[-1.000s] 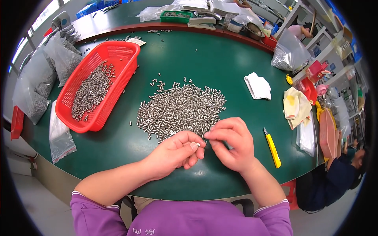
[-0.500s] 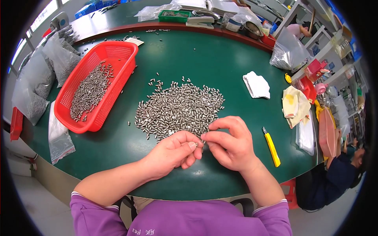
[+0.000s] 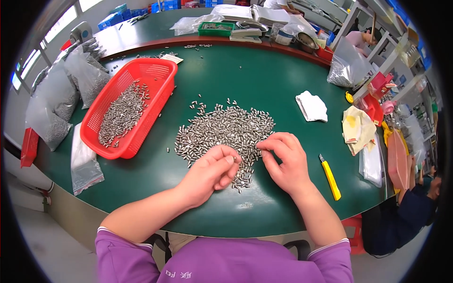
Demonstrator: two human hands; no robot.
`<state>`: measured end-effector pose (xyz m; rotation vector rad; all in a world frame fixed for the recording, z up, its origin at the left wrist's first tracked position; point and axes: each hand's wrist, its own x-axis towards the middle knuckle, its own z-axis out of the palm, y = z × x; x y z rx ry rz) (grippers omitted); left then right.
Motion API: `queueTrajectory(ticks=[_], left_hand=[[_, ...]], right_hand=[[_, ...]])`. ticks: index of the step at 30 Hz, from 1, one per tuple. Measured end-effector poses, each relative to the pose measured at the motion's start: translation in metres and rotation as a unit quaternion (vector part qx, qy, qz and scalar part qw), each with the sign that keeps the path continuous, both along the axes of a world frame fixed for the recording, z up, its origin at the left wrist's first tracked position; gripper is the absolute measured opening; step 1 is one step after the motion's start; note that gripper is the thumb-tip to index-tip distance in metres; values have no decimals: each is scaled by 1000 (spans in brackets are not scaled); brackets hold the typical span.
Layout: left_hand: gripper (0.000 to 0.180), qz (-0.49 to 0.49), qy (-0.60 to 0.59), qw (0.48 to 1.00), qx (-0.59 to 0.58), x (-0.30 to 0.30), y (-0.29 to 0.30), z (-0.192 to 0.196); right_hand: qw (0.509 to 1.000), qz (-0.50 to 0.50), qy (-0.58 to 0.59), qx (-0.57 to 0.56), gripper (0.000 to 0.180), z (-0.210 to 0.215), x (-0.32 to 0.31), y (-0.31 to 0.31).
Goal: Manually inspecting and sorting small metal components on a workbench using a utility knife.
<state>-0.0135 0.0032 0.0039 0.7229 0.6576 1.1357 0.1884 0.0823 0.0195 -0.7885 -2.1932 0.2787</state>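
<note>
Counter [image 3: 269, 78]: dark green, with the work spread over it; clock directions below were read from the middle of the metal heap.
Metal heap [image 3: 224, 129]: many small bullet-shaped parts lay loose in front of the person, with a narrow tail running toward 5 o'clock, between the two hands.
Left hand [image 3: 212, 170]: at the heap's edge toward 6 to 7 o'clock; its grip was pinched, thumb and forefinger together on a metal part [image 3: 234, 159] that showed only in small part.
Right hand [image 3: 287, 162]: at 4 o'clock, fingers curved in to the heap's border; whether its grip had hold of a part, I could not tell.
Red basket [image 3: 155, 107]: between 9 and 10 o'clock, perforated, with more of the same kind of metal parts inside.
Filled plastic bags [image 3: 52, 106]: at 9 o'clock, beyond the basket.
Flat clear bag [image 3: 86, 172]: between 8 and 9 o'clock, just beside the basket's near end.
Utility knife [image 3: 330, 178]: at 4 o'clock, yellow, well apart from the heap and past the right hand.
White cloth [image 3: 312, 106]: between 2 and 3 o'clock, folded.
Cream cloth [image 3: 356, 129]: at 3 o'clock, crumpled, stained yellow.
Green tray [image 3: 214, 32]: at 12 o'clock, far side.
</note>
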Motion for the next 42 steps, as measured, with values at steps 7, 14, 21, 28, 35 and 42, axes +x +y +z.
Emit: queueTrajectory(ticks=[7, 14, 21, 28, 35, 42], left_hand=[[14, 368, 242, 873, 209, -49, 27, 36], [8, 465, 734, 429, 246, -189, 17, 13], [12, 397, 676, 532, 320, -55, -33, 65], [21, 181, 638, 645, 379, 34, -77, 26], [17, 66, 654, 641, 397, 70, -73, 9], [17, 67, 677, 627, 379, 80, -73, 7]], right_hand=[[999, 13, 26, 28, 15, -4, 5, -3], [997, 22, 48, 48, 14, -15, 4, -3], [993, -39, 77, 80, 19, 19, 35, -12], [969, -243, -40, -9, 30, 39, 129, -51], [930, -356, -66, -67, 34, -15, 174, -76], [938, -335, 20, -90, 24, -18, 174, -90]])
